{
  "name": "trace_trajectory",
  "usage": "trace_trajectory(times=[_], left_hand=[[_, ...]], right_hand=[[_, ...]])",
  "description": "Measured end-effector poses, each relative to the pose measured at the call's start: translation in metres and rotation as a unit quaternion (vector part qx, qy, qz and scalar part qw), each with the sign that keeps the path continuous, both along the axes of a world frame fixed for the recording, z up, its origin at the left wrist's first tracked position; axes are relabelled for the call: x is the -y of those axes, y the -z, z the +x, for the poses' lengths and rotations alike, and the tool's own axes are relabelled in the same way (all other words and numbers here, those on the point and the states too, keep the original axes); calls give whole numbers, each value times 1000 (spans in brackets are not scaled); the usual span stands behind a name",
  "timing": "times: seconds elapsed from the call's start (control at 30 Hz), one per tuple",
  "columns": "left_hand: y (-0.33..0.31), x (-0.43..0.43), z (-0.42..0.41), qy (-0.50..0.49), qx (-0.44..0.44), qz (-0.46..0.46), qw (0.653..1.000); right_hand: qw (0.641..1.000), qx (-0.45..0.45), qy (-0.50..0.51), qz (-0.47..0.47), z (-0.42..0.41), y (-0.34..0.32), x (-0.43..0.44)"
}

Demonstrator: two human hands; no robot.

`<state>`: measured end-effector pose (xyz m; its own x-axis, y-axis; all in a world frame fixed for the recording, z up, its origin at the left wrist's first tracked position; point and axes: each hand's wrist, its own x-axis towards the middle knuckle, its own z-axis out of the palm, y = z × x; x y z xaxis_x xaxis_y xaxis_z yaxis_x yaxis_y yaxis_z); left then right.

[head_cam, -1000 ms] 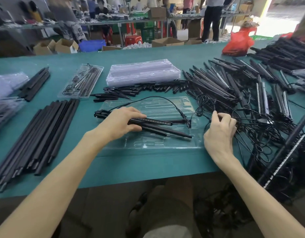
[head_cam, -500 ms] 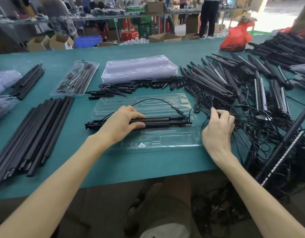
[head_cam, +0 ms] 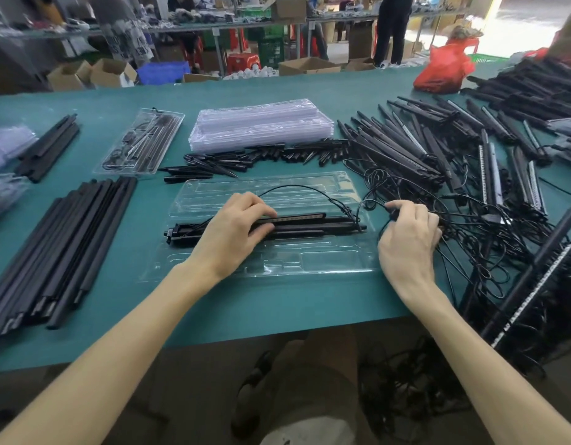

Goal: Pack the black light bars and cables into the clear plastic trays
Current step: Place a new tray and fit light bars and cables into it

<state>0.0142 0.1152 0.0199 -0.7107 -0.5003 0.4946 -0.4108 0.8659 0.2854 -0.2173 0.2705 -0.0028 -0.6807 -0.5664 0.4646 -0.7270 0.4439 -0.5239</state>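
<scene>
A clear plastic tray (head_cam: 313, 263) lies open on the green table in front of me. A bundle of black light bars (head_cam: 309, 224) lies lengthwise across its middle, level with the tray. My left hand (head_cam: 232, 231) grips the bars near their left part, fingers curled over the top. A thin black cable (head_cam: 305, 187) arcs from the bars over the tray's far half to its right end. My right hand (head_cam: 406, 239) sits just right of the tray and pinches the cable among tangled wires.
A stack of clear trays (head_cam: 261, 123) and a packed tray (head_cam: 142, 141) lie behind. Loose black spikes (head_cam: 255, 157) sit between them and my tray. Long black rods (head_cam: 62, 245) lie at left. A heap of light bars and cables (head_cam: 454, 162) fills the right side.
The bar bundle has swung from a slant to lie straight along the tray's middle. My right hand has shifted slightly and now pinches the cable.
</scene>
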Motion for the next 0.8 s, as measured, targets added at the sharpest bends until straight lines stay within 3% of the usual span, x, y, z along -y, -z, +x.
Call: trace_trajectory(times=[0.13,0.3,0.47,0.63,0.8], left_hand=[[-7,7,4,-83,-82,-17,993],[-3,26,8,-188,21,69,980],[-2,24,8,-139,-55,76,986],[-6,22,11,-50,-88,205,974],[-3,21,12,-26,-116,302,946]], right_hand=[[1000,3,-3,-12,1,-2,1],[1000,4,-6,-20,2,-3,1],[1000,7,-11,-22,2,-4,1],[999,16,-17,-31,1,-4,1],[997,22,-36,-66,1,-3,0]])
